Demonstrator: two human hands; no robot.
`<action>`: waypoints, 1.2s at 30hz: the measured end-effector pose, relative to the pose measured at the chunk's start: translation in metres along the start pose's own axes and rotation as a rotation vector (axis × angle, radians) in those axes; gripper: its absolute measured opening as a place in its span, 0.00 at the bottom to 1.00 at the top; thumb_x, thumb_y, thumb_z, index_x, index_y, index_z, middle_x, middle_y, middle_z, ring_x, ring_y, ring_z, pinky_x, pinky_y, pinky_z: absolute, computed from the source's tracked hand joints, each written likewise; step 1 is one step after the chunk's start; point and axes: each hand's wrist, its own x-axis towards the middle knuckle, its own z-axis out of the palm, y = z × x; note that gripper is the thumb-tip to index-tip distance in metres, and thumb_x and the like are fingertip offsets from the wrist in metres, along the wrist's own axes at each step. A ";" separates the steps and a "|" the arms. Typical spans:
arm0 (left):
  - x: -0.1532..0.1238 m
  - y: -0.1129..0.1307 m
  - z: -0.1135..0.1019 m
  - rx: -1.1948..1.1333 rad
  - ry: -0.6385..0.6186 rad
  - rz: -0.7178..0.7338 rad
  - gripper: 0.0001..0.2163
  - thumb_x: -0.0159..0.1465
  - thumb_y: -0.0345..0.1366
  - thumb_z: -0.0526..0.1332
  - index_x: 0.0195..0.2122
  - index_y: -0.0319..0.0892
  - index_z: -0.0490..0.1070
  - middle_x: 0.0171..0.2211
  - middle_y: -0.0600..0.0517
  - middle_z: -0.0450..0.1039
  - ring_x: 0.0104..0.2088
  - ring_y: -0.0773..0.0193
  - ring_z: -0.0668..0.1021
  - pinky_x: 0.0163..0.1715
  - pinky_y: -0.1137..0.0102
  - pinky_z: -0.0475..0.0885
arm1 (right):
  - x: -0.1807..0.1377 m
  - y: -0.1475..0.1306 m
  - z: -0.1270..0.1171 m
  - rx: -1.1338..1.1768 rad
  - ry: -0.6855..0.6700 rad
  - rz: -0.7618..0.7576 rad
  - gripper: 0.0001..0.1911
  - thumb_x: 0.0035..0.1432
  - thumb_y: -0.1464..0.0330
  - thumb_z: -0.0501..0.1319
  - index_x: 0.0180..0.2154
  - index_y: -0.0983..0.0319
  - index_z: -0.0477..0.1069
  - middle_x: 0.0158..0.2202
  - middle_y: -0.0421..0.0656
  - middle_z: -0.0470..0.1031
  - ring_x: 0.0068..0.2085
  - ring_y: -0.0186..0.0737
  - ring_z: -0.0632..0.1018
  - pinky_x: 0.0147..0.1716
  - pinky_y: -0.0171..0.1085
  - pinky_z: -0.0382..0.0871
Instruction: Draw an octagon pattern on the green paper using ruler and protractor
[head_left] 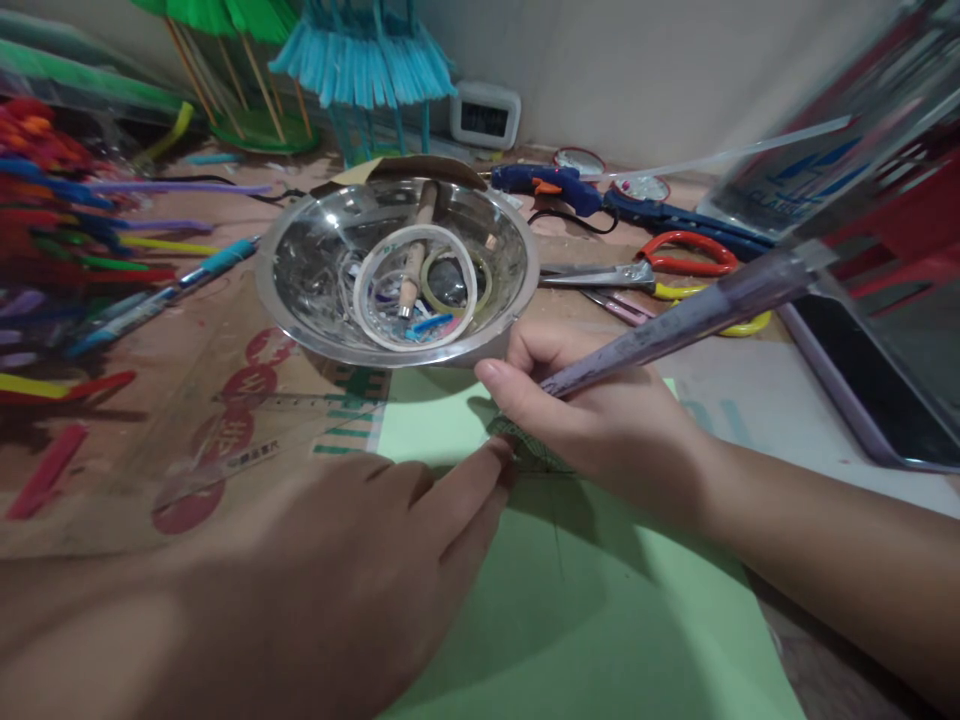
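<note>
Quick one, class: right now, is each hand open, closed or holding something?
Left hand: open, palm down, fingertips on the clear ruler.
Right hand: closed around a pen.

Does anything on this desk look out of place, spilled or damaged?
Nothing looks clearly spilled or damaged, the visible green paper included. One slight oddity: a white ring lies among loose scraps in the metal bowl, as though mixed with litter.
</note>
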 end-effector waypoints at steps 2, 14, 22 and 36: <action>0.000 -0.001 -0.001 0.002 -0.006 0.021 0.26 0.59 0.30 0.59 0.58 0.40 0.80 0.47 0.47 0.84 0.30 0.54 0.74 0.26 0.57 0.66 | 0.000 0.000 0.000 0.000 0.004 -0.004 0.22 0.71 0.65 0.63 0.25 0.56 0.59 0.22 0.32 0.61 0.26 0.32 0.64 0.26 0.37 0.55; -0.001 -0.001 0.002 0.004 -0.018 0.023 0.23 0.62 0.30 0.57 0.58 0.44 0.79 0.49 0.47 0.82 0.33 0.53 0.73 0.30 0.57 0.63 | 0.001 0.000 0.000 -0.014 0.001 -0.006 0.22 0.72 0.65 0.63 0.26 0.56 0.59 0.21 0.32 0.62 0.26 0.32 0.64 0.25 0.37 0.54; 0.001 -0.001 0.002 0.049 0.020 0.040 0.24 0.60 0.33 0.60 0.56 0.42 0.81 0.47 0.45 0.82 0.35 0.51 0.74 0.30 0.56 0.64 | -0.001 0.000 0.000 -0.022 0.001 0.011 0.21 0.71 0.64 0.63 0.26 0.57 0.60 0.22 0.33 0.62 0.26 0.32 0.64 0.27 0.37 0.55; -0.004 0.001 0.003 0.000 -0.002 0.021 0.27 0.61 0.33 0.60 0.62 0.40 0.79 0.52 0.46 0.83 0.29 0.57 0.72 0.26 0.57 0.63 | -0.001 0.001 -0.001 -0.021 -0.003 0.003 0.21 0.73 0.63 0.63 0.27 0.57 0.59 0.23 0.33 0.62 0.28 0.33 0.66 0.29 0.38 0.55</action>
